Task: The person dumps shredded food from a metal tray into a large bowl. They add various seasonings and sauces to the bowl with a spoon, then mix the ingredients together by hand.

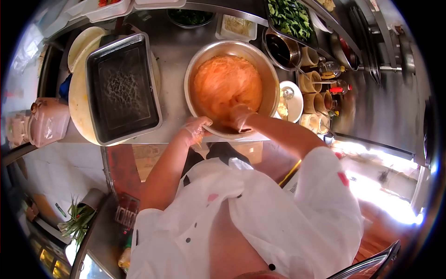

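A large metal mixing bowl [270, 90] stands at the front of the counter. It holds a soft, wet orange mixture [225, 83] that looks like minced filling or batter, with swirl marks on its surface. My left hand [196, 130], in what looks like a clear glove smeared with orange, grips the bowl's near-left rim. My right hand [241, 118], also apparently gloved, reaches into the near side of the mixture. Its fingers are blurred and partly sunk, so their pose is hidden.
Left of the bowl, a dark rectangular tray [100, 93] rests on a round pale board [80, 114]. At right are a white bowl [297, 103] with a ladle, a pot of dark liquid [278, 49] and several seasoning containers [310, 83]. Chopped greens [290, 18] sit behind.
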### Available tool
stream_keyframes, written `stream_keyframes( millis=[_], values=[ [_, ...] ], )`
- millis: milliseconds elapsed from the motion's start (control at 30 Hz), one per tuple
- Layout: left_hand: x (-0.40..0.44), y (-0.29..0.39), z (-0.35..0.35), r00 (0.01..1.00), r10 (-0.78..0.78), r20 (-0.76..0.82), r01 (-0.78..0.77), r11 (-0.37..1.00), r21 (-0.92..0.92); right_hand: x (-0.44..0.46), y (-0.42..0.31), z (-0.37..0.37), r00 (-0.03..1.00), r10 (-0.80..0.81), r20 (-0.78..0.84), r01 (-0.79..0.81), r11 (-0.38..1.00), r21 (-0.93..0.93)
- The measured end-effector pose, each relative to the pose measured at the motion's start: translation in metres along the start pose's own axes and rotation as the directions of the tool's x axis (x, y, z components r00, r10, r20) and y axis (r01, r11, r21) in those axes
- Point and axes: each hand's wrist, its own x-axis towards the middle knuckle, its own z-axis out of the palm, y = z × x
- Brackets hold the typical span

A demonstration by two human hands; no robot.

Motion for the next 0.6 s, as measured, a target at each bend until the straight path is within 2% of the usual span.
stream_keyframes(
  millis=[67,100,200,233,300,333,400,467,500,533,567,600],
  values=[
    [0.002,0.002,0.0,1.0,0.0,-0.001,0.0,1.0,-0.002,0.015,0.016,0.018,0.996,-0.072,-0.05,0.069,0.995,-0.072],
    [-0.001,0.003,0.002,1.0,-0.01,-0.011,0.01,1.0,-0.009,0.041,0.043,0.053,0.991,-0.023,0.128,0.051,0.975,-0.216],
    [0.016,-0.015,-0.011,0.998,-0.032,-0.057,0.03,0.999,-0.043,0.038,0.035,0.008,0.913,0.297,0.28,-0.293,0.954,-0.054],
    [0.02,-0.014,-0.012,0.997,-0.033,-0.076,0.029,0.998,-0.054,0.04,0.018,0.027,0.874,0.461,0.153,-0.462,0.886,-0.031],
    [0.015,-0.01,-0.013,1.0,-0.015,0.007,0.015,0.998,-0.064,0.045,0.01,0.063,0.795,0.586,-0.157,-0.606,0.759,-0.238],
    [0.011,-0.007,-0.011,0.999,-0.008,0.049,0.012,0.997,-0.07,0.048,0.009,0.085,0.802,0.504,-0.32,-0.596,0.649,-0.472],
    [0.007,-0.004,-0.005,1.0,0.003,0.027,-0.001,0.997,-0.073,0.05,0.006,0.114,0.826,0.208,-0.524,-0.563,0.252,-0.787],
    [0.006,-0.004,-0.004,1.0,-0.004,0.006,0.005,0.998,-0.066,0.054,0.025,0.122,0.907,0.176,-0.383,-0.42,0.451,-0.788],
    [0.007,-0.001,-0.004,1.0,-0.009,-0.003,0.009,0.998,-0.062,0.05,0.045,0.101,0.954,0.225,-0.199,-0.3,0.717,-0.629],
    [0.006,-0.003,-0.005,1.0,-0.026,-0.012,0.025,0.998,-0.059,0.047,0.055,0.068,0.95,0.31,-0.027,-0.306,0.914,-0.268],
    [0.005,-0.003,-0.005,0.999,-0.033,-0.014,0.032,0.997,-0.065,0.05,0.04,0.061,0.912,0.41,0.001,-0.406,0.905,-0.129],
    [0.005,-0.002,-0.005,0.999,-0.038,-0.015,0.037,0.997,-0.07,0.058,0.012,0.067,0.879,0.474,-0.041,-0.476,0.875,-0.091]
  ],
)
